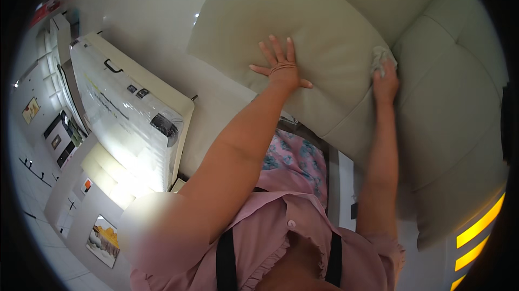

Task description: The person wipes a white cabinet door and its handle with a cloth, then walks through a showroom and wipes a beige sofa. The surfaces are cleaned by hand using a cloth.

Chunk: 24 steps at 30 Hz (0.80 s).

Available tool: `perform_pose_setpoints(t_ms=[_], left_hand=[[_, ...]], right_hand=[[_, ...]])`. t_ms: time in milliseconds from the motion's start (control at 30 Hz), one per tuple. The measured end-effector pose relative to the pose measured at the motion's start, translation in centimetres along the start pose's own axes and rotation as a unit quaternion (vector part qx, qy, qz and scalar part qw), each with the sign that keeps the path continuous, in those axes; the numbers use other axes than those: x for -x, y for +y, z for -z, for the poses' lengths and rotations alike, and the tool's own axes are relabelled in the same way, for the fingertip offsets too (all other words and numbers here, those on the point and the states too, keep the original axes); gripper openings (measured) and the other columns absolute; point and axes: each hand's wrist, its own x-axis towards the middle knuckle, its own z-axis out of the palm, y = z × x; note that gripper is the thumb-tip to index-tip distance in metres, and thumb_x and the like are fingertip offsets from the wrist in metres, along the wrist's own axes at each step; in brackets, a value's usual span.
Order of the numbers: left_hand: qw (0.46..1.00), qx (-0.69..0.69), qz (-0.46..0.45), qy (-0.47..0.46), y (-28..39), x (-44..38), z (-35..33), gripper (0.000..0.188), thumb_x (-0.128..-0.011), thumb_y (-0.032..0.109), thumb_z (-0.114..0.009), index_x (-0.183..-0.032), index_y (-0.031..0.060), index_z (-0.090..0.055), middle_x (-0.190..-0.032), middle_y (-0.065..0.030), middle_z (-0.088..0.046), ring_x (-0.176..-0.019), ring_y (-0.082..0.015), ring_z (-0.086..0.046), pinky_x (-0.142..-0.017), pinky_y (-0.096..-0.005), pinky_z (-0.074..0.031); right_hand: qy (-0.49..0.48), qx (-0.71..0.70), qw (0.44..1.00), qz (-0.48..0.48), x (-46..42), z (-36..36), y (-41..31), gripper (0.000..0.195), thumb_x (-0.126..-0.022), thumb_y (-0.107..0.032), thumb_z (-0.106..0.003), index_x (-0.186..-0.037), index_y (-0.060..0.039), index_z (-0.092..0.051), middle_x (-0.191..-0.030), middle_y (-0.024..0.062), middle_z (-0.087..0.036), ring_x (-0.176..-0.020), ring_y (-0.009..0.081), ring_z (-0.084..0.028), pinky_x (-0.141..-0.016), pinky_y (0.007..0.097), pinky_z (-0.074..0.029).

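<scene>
A greenish-beige padded seat cushion (324, 43), smooth like leather, lies before me, part of an upholstered sofa. My left hand (284, 68) presses flat on its top with the fingers spread, and creases run out from around it. At the cushion's right edge, my right hand (386, 82) grips a crumpled pale cloth (381, 57). The cloth touches the seam where the seat meets the tufted backrest (450, 88). Part of the cloth is hidden under my fingers.
To the left stands a mattress (121, 92) in clear plastic wrap with a black handle (112, 66). Beyond it are a cream padded headboard (105, 169) and a framed picture (103, 240) on the wall. Yellow lit strips (480, 222) glow at lower right. Pale floor (162, 27) lies between mattress and sofa.
</scene>
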Motion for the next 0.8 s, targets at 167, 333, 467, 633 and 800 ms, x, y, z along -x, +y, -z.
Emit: perform_pose_setpoints(t_ms=[167,333,467,633,800], left_hand=[[1.0,-0.017,0.013,0.008,0.1,-0.3,-0.7,0.158,-0.05,0.064,-0.088,-0.154,0.0178,0.021,-0.153,-0.0244,0.035,-0.139,-0.0514,0.031,-0.093,-0.0868,-0.004],[0.998,-0.038,0.044,-0.017,0.8,0.1,-0.4,0.158,-0.051,0.065,-0.087,-0.152,0.0178,0.024,-0.153,-0.0239,0.036,-0.138,-0.0503,0.034,-0.094,-0.0862,-0.004],[0.997,-0.043,0.051,-0.025,0.9,-0.3,-0.4,0.159,-0.051,0.066,-0.087,-0.152,0.018,0.026,-0.152,-0.0239,0.038,-0.138,-0.0497,0.035,-0.094,-0.0863,-0.003],[0.998,-0.034,0.042,-0.017,0.5,-0.7,-0.9,0.16,-0.049,0.066,-0.087,-0.152,0.0173,0.026,-0.151,-0.0241,0.04,-0.137,-0.0511,0.036,-0.092,-0.0872,-0.003],[1.0,-0.019,0.023,-0.007,0.1,-1.0,-1.2,0.16,-0.048,0.065,-0.088,-0.153,0.0176,0.024,-0.151,-0.0247,0.039,-0.136,-0.053,0.035,-0.09,-0.0884,-0.003]], right_hand=[[0.044,-0.053,0.997,0.019,14.5,-0.3,-4.9,0.055,-0.074,0.0,-0.06,-0.128,-0.0081,-0.06,-0.148,0.0153,-0.045,-0.137,0.0338,-0.042,-0.112,0.0432,-0.036],[0.054,-0.039,0.996,0.061,21.8,-1.1,-7.3,0.059,-0.069,0.006,-0.059,-0.127,-0.0059,-0.06,-0.144,0.0211,-0.046,-0.137,0.0402,-0.04,-0.113,0.0521,-0.032],[0.056,-0.033,0.998,0.016,17.9,-0.2,-8.1,0.057,-0.07,0.004,-0.06,-0.126,-0.0051,-0.059,-0.144,0.0222,-0.045,-0.136,0.0413,-0.039,-0.111,0.052,-0.034],[0.07,-0.031,0.996,-0.055,4.4,-0.3,-6.7,0.053,-0.076,-0.006,-0.065,-0.129,-0.0066,-0.058,-0.145,0.0208,-0.044,-0.131,0.0394,-0.045,-0.107,0.0451,-0.041],[-0.012,-0.03,0.987,-0.157,-8.2,-0.7,-2.1,0.049,-0.081,-0.025,-0.063,-0.128,-0.0123,-0.062,-0.13,0.0182,-0.061,-0.12,0.0354,-0.057,-0.102,0.0416,-0.045]])
